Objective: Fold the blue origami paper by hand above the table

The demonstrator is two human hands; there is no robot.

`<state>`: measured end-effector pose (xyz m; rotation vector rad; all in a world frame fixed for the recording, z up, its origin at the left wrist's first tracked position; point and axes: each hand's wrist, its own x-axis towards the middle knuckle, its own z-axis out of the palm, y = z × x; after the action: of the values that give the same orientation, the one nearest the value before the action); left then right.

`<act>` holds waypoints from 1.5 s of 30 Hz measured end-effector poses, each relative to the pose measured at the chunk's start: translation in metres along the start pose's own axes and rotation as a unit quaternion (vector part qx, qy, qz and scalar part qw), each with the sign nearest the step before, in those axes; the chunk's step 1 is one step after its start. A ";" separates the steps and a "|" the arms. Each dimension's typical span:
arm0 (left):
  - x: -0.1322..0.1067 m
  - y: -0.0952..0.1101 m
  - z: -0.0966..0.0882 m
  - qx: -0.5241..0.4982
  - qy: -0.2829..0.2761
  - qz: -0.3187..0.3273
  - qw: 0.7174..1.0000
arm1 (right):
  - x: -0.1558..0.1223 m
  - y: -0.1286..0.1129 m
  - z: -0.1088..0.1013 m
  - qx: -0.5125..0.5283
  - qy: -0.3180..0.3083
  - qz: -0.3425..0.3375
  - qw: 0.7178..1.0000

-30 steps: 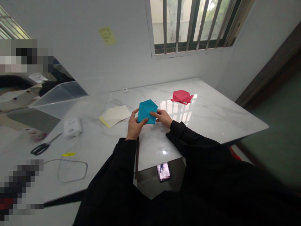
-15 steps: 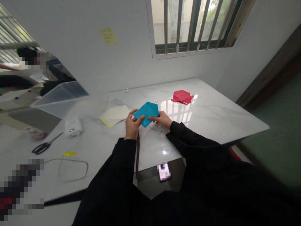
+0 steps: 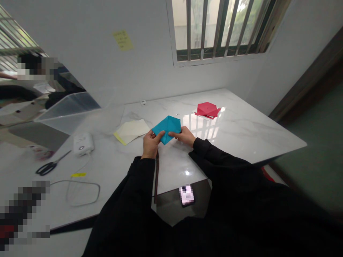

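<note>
Teal folded paper (image 3: 166, 130) stays diamond-turned between left grip (image 3: 150, 144) and right grip (image 3: 183, 136).

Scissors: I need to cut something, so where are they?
In the head view, the black-handled scissors lie on the white marble table, at the frame's left, below the white corded device.

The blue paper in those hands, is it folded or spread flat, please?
Folded: the blue paper forms a layered diamond with visible creases.
</note>
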<state>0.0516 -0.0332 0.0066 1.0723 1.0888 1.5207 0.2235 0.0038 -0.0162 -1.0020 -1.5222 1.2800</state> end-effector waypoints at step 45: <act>0.006 -0.011 -0.006 0.049 -0.022 0.011 0.998 | -0.001 -0.009 -0.002 0.094 -0.010 0.014 0.995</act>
<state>0.0474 -0.0266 -0.0050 1.1824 1.1354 1.4664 0.2257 0.0021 -0.0072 -0.8945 -1.3777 1.4285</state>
